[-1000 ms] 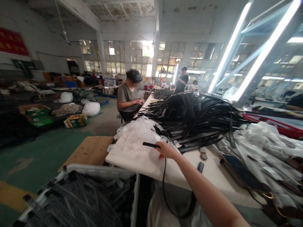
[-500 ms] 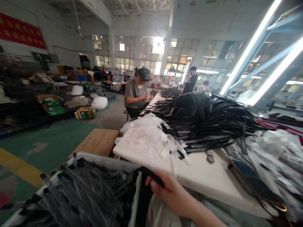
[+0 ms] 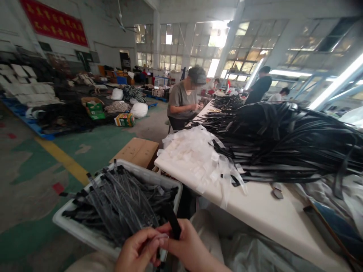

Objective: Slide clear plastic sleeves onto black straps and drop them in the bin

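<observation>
My right hand (image 3: 188, 241) is closed round a black strap (image 3: 171, 221), whose upper end sticks up above the thumb. Pressed against it, my left hand (image 3: 140, 247) has its fingers pinched together. Something pale and shiny shows between the fingertips, too blurred to name. A dark end hangs just below the hands. Behind them stands a white plastic crate (image 3: 61, 219), filled with black straps in clear plastic sleeves (image 3: 113, 200).
To the right a white table (image 3: 244, 211) carries a heap of white plastic strips (image 3: 195, 155), a large pile of black straps (image 3: 283, 143) and a phone-like dark object (image 3: 331, 226). A cardboard box (image 3: 138, 151) sits beyond the crate. A co-worker (image 3: 184, 98) works at the table's far side.
My left hand has come into view and met the right hand. The right hand has moved lower and left over the crate with the strap. The view has turned right and down.
</observation>
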Tool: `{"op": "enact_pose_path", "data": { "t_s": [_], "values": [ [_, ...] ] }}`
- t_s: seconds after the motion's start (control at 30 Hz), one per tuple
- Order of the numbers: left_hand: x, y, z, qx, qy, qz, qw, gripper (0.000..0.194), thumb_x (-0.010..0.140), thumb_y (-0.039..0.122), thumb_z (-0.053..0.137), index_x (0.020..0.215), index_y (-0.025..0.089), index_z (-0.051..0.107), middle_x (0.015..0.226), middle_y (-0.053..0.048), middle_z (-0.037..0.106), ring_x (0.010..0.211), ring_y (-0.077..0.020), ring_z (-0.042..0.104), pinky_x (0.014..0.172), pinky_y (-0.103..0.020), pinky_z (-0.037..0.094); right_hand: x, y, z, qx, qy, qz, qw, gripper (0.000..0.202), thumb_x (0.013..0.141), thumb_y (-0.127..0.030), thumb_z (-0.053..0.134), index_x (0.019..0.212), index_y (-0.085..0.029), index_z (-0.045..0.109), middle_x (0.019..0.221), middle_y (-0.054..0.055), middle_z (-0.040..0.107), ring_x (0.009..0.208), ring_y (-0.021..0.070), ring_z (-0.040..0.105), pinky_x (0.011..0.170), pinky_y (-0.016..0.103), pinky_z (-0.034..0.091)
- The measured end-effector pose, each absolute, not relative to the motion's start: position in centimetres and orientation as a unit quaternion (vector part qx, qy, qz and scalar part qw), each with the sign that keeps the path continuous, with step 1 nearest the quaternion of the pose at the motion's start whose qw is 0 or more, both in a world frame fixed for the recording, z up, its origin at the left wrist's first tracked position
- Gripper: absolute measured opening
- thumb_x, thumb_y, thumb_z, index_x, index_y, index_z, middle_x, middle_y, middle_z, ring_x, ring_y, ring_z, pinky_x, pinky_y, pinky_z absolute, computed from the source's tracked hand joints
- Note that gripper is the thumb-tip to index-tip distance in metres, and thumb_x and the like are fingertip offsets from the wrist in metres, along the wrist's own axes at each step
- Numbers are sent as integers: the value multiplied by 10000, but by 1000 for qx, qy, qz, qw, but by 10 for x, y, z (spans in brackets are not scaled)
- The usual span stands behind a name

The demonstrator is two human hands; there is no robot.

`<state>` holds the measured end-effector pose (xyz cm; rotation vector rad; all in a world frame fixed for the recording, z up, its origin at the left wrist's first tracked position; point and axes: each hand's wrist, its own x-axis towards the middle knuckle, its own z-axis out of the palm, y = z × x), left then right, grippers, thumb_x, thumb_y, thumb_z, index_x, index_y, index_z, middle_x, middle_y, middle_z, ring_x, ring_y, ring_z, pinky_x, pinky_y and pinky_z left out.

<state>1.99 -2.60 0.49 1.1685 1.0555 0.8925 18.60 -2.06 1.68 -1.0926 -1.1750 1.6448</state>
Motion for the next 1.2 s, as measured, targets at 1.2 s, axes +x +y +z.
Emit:
{"op": "enact_pose_path", "data": {
  "t_s": [1.2],
  "values": [
    [-5,-30,-8,384,609,418,554,583,607,747,698,614,173,598,531,46,489,537,-127,442,522,-226,357,220,-25,52,-525,-726,411,168,270,917,-299,486,672,-189,511,641,-11,542,607,133,470,565,260,294]
  ]
}}
